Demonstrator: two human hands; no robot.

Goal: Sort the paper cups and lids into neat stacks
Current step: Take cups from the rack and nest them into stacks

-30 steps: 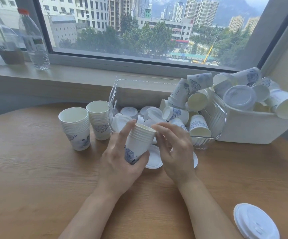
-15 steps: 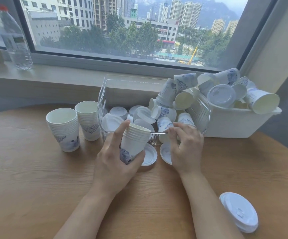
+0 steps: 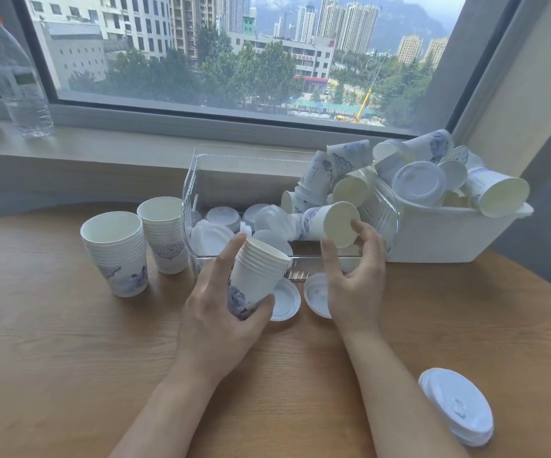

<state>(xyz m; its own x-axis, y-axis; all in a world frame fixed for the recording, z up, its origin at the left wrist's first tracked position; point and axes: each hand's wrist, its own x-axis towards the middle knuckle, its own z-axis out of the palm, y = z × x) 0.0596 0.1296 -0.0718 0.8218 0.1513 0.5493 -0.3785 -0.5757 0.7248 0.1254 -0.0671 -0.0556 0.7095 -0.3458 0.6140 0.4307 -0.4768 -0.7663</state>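
A short stack of nested paper cups is gripped in the left hand, tilted, with thumb and fingers curled round it just above the table. A single paper cup lying on its side at the front edge of the clear bin is pinched at its rim by the fingers of the right hand. More loose cups and lids are heaped in that bin and in the white tub beside it. Two upright cup stacks are seen to the left, touching or nearly so. Two lids lie between the hands, and a lid stack sits near the right forearm.
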